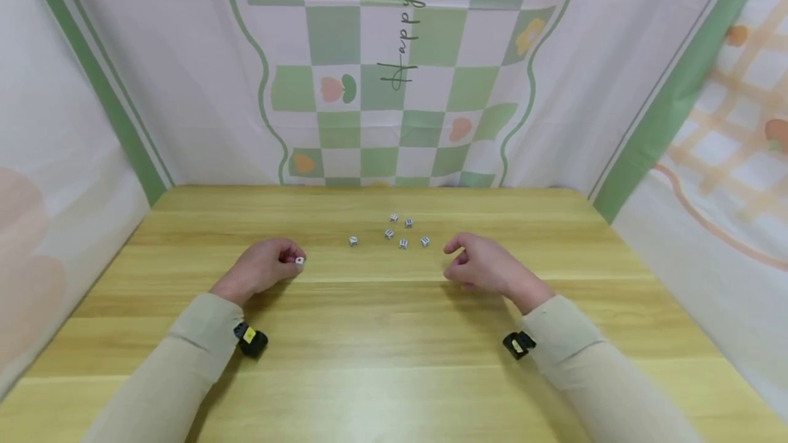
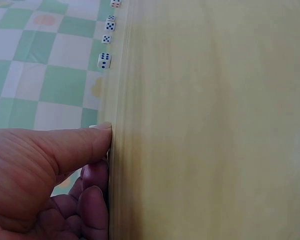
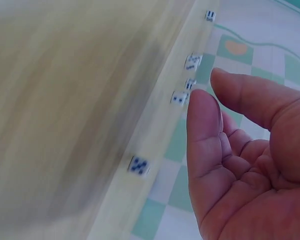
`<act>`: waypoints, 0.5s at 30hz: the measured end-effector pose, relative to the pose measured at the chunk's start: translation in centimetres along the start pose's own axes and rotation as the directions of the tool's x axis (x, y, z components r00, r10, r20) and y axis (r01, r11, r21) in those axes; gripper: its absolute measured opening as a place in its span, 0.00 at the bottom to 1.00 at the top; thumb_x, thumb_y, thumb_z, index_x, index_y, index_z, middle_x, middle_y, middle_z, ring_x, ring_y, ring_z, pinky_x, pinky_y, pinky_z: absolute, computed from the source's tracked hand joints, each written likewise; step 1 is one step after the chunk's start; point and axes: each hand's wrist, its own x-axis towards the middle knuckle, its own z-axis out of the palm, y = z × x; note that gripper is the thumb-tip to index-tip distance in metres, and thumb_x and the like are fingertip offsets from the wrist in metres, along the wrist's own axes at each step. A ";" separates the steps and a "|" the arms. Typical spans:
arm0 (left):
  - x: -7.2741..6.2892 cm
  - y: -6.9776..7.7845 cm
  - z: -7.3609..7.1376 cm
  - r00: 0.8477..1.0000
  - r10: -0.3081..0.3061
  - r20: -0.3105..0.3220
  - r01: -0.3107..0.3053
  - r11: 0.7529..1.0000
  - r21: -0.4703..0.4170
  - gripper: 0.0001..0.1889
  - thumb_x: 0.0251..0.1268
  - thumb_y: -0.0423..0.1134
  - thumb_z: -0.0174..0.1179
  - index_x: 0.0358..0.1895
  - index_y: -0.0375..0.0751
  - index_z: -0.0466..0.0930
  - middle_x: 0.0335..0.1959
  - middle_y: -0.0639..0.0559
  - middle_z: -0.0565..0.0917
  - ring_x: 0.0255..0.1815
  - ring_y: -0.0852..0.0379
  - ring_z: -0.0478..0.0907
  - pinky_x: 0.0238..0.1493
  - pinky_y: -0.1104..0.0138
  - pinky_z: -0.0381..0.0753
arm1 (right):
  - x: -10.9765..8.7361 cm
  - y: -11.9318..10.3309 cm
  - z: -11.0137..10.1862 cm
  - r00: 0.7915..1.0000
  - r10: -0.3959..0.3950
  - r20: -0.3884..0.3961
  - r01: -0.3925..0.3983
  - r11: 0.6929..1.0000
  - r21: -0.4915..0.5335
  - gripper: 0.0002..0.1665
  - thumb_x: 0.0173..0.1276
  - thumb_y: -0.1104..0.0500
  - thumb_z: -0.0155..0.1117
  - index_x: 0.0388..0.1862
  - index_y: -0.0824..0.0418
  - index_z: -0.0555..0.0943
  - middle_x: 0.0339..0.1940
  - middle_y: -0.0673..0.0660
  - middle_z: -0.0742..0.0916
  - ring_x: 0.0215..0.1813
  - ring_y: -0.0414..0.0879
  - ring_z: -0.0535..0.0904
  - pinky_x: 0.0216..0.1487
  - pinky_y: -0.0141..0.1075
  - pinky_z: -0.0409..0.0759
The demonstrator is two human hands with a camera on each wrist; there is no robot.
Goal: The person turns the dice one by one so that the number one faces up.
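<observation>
My left hand (image 1: pixel 267 264) pinches a white die (image 1: pixel 299 260) between thumb and fingers, low over the left part of the table. In the left wrist view the thumb and curled fingers of that hand (image 2: pixel 65 165) mostly hide this die. My right hand (image 1: pixel 483 263) holds nothing; its fingers are loosely bent, with a gap between thumb and forefinger in the right wrist view. Closest to it lies a white die with dark pips (image 1: pixel 425 241). Several more dice are loosely grouped near the middle, and a single die (image 1: pixel 353 241) sits apart on their left side.
The wooden table (image 1: pixel 369 347) runs back to a hanging cloth (image 1: pixel 425 91) with a green and white check. More printed cloth hangs along both sides. A small black device is strapped at each wrist, over beige sleeves (image 1: pixel 185 361).
</observation>
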 end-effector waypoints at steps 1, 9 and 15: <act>0.0 0.0 0.0 1.000 0.005 0.000 -0.005 1.000 0.004 0.06 0.76 0.39 0.63 0.48 0.43 0.84 0.45 0.48 0.82 0.44 0.51 0.75 0.46 0.59 0.76 | 0.2 -0.3 0.2 1.000 -0.003 -0.002 0.003 1.000 -0.018 0.25 0.68 0.61 0.68 0.62 0.69 0.76 0.37 0.58 0.87 0.29 0.46 0.83 0.39 0.38 0.83; 0.0 -0.1 0.1 1.000 0.020 -0.008 -0.020 1.000 0.021 0.06 0.75 0.38 0.63 0.48 0.42 0.84 0.43 0.48 0.82 0.43 0.51 0.75 0.45 0.59 0.76 | 2.0 -2.5 1.6 0.999 -0.033 -0.005 0.032 0.993 -0.118 0.21 0.70 0.62 0.68 0.58 0.69 0.80 0.45 0.60 0.89 0.31 0.46 0.85 0.40 0.39 0.85; 0.0 0.0 0.0 1.000 0.018 -0.008 -0.018 1.000 0.014 0.06 0.75 0.38 0.63 0.48 0.42 0.84 0.44 0.48 0.82 0.43 0.51 0.75 0.46 0.59 0.76 | 3.1 -3.5 2.5 1.000 -0.005 -0.016 0.003 0.991 -0.137 0.21 0.73 0.60 0.66 0.60 0.68 0.79 0.51 0.63 0.88 0.35 0.46 0.86 0.43 0.40 0.87</act>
